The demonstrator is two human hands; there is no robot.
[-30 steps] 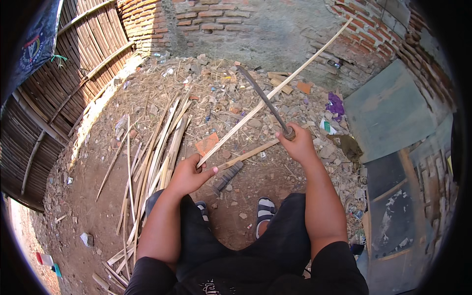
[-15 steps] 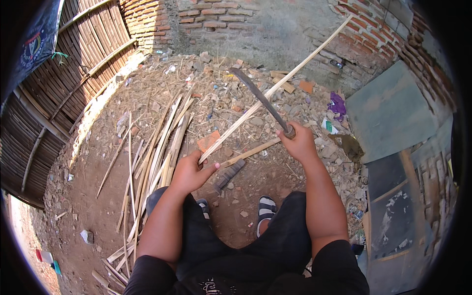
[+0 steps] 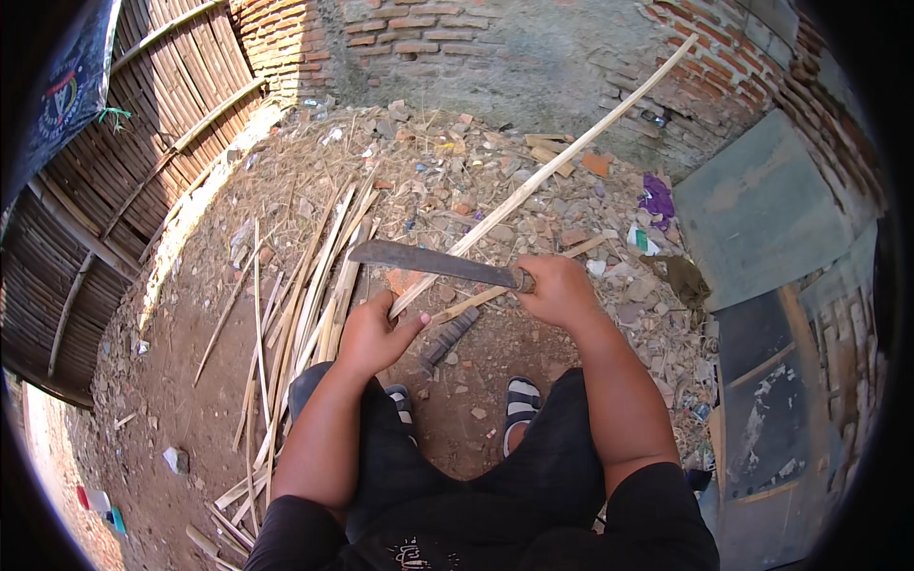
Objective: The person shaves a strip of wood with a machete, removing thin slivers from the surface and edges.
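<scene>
My left hand grips the near end of a long pale bamboo strip that slants up and away to the brick wall at the upper right. My right hand is closed on the handle of a dark machete. Its blade lies almost level, pointing left, and crosses over the strip just beyond my left hand. A shorter split piece lies on the ground between my hands. Below them I see my knees and sandalled feet.
A pile of split bamboo strips lies on the dirt to my left. Rubble and scraps cover the ground ahead, before a brick wall. A bamboo fence stands left, and grey panels lean at right.
The machete has swung down from a raised, upward slant to nearly level, its blade now across the strip near my left hand. My left hand still holds the strip.
</scene>
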